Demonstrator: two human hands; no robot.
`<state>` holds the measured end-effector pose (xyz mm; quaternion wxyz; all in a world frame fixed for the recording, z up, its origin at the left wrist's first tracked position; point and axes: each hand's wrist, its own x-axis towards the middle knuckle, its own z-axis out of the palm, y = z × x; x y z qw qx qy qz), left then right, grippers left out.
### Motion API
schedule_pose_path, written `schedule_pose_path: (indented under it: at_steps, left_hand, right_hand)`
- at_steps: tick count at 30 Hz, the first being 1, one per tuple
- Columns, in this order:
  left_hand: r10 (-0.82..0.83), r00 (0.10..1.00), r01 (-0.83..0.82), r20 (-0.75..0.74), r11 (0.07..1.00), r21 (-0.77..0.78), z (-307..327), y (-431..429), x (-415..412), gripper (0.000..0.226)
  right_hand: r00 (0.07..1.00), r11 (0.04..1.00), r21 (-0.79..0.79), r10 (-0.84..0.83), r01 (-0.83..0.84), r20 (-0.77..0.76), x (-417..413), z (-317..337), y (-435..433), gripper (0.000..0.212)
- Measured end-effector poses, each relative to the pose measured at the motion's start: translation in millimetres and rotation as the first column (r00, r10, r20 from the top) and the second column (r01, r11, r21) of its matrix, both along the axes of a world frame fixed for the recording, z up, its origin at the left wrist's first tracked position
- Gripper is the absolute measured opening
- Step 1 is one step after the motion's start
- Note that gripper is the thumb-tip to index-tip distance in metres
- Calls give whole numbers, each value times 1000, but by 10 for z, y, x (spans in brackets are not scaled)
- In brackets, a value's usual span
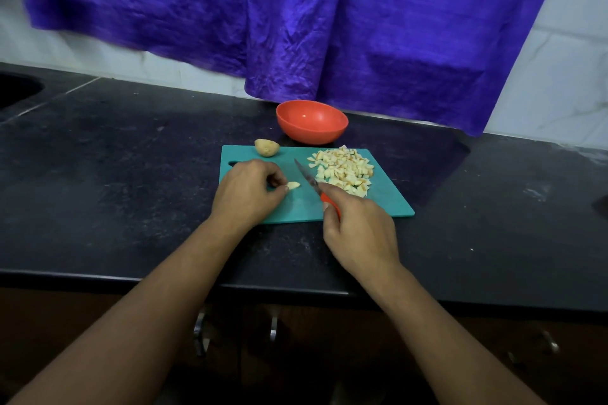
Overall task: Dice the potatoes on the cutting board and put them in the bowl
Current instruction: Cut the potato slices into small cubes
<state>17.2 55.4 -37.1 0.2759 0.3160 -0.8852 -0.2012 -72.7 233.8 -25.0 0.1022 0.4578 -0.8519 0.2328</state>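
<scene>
On the black surface (pixel 131 174), the left hand (pixel 250 191) pinches a potato wedge (pixel 292 185) to the teal cutting board (pixel 388 200), steadying it for cutting. The right hand (pixel 358 233) grips the red-handled knife (pixel 312 183), blade angled clear. Diced potato (pixel 343 171) is heaped rightward; an uncut half (pixel 266 147) waits by the empty red bowl (pixel 312 122). No writing visible.

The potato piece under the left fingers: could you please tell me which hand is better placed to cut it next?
Likely right. The right hand grips the knife, whose blade is right of the potato piece. The left hand pinches that piece on the cutting board, so it steadies.
</scene>
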Motion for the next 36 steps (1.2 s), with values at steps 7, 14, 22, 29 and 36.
schedule_pose_path:
  at_steps: [7,14,22,29,36]
  left_hand:
    - [4,1000,-4,7,1000,-10,-4,1,-7,4]
    - [24,1000,-24,14,1000,7,-7,-10,-15,4]
    - [20,1000,-20,-8,1000,20,-1,24,6,6]
    - [28,1000,-28,-2,999,32,1,11,-5,5]
    - [27,1000,-27,-11,999,28,12,20,5,4]
  right_hand:
    - [995,988,155,37,-23,-90,112,-32,-160,46]
    - [1000,989,146,19,-18,-7,-4,126,46,41]
    - [996,991,118,64,-57,-61,169,-14,-95,45]
    - [997,991,131,20,-9,-78,4,60,14,42]
    - [997,996,56,65,-63,-40,162,-6,-95,44]
